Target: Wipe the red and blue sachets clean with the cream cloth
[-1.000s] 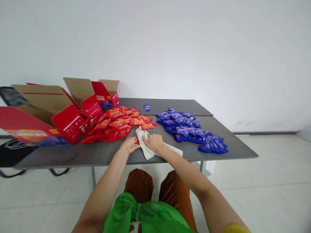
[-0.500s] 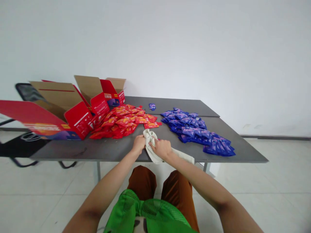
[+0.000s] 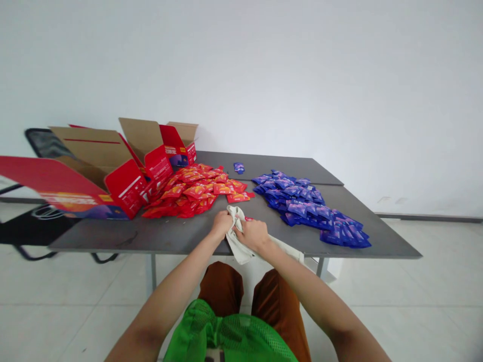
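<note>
A cream cloth bag [image 3: 240, 248] lies at the near edge of the grey table [image 3: 181, 236], partly hanging over it. My left hand [image 3: 221, 222] is closed on the bag's upper left edge. My right hand [image 3: 254, 234] is closed on the bag right beside it, with a bit of a red packet [image 3: 249, 219] showing at the fingers. Just beyond the hands lies a heap of red packets [image 3: 196, 190]. A heap of blue packets [image 3: 305, 206] spreads to the right.
Open red cardboard boxes [image 3: 113, 166] with raised flaps stand on the table's left side. One blue packet [image 3: 238, 167] lies alone near the back. A black chair [image 3: 41, 146] stands behind the boxes. White wall behind, pale tiled floor around.
The view has shifted a little to the left and down. Both hands have drawn together on the cloth bag and gathered its top edge; earlier the left hand was pinching a red packet.
</note>
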A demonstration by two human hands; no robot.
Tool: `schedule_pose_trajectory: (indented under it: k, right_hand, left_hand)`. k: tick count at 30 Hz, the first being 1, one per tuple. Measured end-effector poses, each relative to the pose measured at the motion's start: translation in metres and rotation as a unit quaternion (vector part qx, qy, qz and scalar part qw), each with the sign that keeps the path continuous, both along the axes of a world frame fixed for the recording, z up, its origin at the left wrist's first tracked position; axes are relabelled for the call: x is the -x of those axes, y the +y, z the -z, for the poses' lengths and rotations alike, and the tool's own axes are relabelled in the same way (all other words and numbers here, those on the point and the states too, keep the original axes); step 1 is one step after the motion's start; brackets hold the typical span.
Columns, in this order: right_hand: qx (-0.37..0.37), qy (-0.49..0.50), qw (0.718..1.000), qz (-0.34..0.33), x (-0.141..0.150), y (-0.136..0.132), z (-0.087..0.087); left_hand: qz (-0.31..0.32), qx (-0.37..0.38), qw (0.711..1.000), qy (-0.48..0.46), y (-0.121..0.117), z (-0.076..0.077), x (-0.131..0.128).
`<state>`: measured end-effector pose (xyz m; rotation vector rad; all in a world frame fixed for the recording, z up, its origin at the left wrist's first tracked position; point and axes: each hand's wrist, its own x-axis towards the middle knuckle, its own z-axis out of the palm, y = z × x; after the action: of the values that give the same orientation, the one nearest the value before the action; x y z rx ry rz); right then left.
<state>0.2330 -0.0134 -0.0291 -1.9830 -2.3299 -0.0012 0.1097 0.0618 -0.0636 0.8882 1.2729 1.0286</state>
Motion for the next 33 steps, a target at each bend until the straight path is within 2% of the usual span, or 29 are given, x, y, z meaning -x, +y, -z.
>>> schedule_pose_trajectory:
  k: [3,6,13,16,20,23,25,27,29,31,33]
  right_hand:
    - [0.004,0.001,1.0,-0.007,0.016,0.006,-0.004]
    - [0.009,-0.001,1.0,0.011,0.016,0.004,-0.004]
    - [0.026,-0.009,0.996,0.09,-0.026,-0.003,-0.006]
    - [0.027,0.004,0.993,0.118,-0.037,-0.005,-0.004]
    - [0.022,0.037,0.991,0.128,-0.04,-0.003,0.004]
    - [0.015,0.064,0.992,0.11,-0.048,0.004,0.006]
    - [0.004,0.083,0.993,0.089,-0.057,0.011,0.002]
    - [-0.015,0.104,0.992,0.066,-0.066,0.018,-0.007]
    - [-0.036,0.125,0.99,0.048,-0.07,0.026,-0.019]
    - [-0.055,0.149,0.987,0.022,-0.065,0.032,-0.026]
    - [-0.063,0.164,0.984,-0.039,-0.051,0.033,-0.023]
  left_hand:
    - [0.006,-0.006,1.0,-0.003,0.0,0.0,0.003]
    - [0.019,0.006,1.0,-0.019,0.001,0.0,0.005]
    - [0.061,0.087,0.993,-0.052,0.008,-0.012,0.012]
    - [0.062,0.082,0.993,-0.051,0.006,-0.017,0.013]
    - [0.029,0.024,0.999,-0.027,-0.013,-0.019,0.014]
    - [-0.051,-0.086,0.995,0.015,-0.033,-0.018,0.024]
    - [-0.084,-0.182,0.978,0.054,-0.044,-0.018,0.033]
    - [-0.046,-0.258,0.96,0.102,-0.052,-0.015,0.041]
    - [0.038,-0.295,0.941,0.16,-0.055,-0.011,0.045]
    - [0.111,-0.283,0.931,0.202,-0.056,-0.006,0.045]
    - [0.128,-0.228,0.942,0.211,-0.055,-0.003,0.044]
